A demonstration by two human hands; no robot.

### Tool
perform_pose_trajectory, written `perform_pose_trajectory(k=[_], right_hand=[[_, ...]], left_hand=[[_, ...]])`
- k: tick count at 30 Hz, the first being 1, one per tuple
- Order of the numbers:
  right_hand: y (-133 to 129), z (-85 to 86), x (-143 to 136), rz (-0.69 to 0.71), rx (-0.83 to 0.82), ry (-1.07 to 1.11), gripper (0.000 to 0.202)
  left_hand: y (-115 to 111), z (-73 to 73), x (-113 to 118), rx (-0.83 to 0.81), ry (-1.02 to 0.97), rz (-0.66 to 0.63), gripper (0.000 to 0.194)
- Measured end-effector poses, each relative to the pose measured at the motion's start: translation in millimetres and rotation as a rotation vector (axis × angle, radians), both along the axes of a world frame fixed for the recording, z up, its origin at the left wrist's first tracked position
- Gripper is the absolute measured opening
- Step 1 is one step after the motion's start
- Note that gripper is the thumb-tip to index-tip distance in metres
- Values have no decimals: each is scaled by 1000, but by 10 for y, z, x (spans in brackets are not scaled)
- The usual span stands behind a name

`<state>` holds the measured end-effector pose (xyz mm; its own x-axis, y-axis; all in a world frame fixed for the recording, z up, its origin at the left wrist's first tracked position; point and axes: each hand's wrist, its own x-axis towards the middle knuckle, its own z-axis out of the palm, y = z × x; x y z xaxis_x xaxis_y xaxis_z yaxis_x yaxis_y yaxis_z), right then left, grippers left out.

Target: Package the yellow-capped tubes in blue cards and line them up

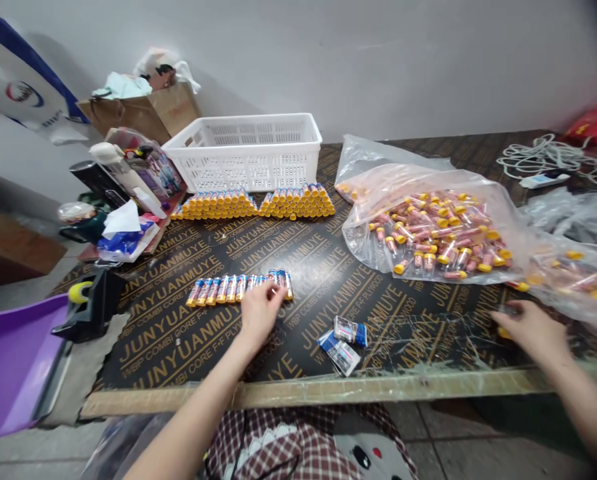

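My left hand (262,308) is closed at the right end of a row of blue-labelled tubes (228,289) with yellow caps. Its thumb and fingertips pinch one of the tubes there, partly hidden by the fingers. At the right, by the table's front edge, my right hand (536,330) is closed around a small clear tube with a yellow cap (503,332). Between the hands lie two stacks of blue-and-white printed labels (346,343). A clear plastic bag (361,233) spills many pink-filled, yellow-capped tubes (443,230) beyond my right hand.
Two piles of labelled tubes (298,202) lie before a white plastic basket (243,163). A tape dispenser (91,307), purple tray (18,367), bottles (123,170) and tissue pack (126,241) crowd the left. A white cable (553,157) coils at the back right.
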<state>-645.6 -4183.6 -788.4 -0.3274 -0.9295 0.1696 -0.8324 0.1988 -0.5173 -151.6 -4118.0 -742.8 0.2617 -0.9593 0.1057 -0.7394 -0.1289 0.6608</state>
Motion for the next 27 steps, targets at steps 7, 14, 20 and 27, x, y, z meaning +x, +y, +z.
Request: perform_pose_trajectory(k=[7,14,20,27], right_hand=[[394,-178,1352,322,88,-106,41],[772,-95,1694,528,51,-78,50],[873,-48,1720,512,3,-126,19],[1085,240,2083,373,-174,-572,19]], left_hand=[[384,-309,-713,299,50,-239,22],[391,-326,-681,269,167,-175,14],[447,-344,-694,159,276,-118,13],[407,-201,-643,251,1145,108,32]])
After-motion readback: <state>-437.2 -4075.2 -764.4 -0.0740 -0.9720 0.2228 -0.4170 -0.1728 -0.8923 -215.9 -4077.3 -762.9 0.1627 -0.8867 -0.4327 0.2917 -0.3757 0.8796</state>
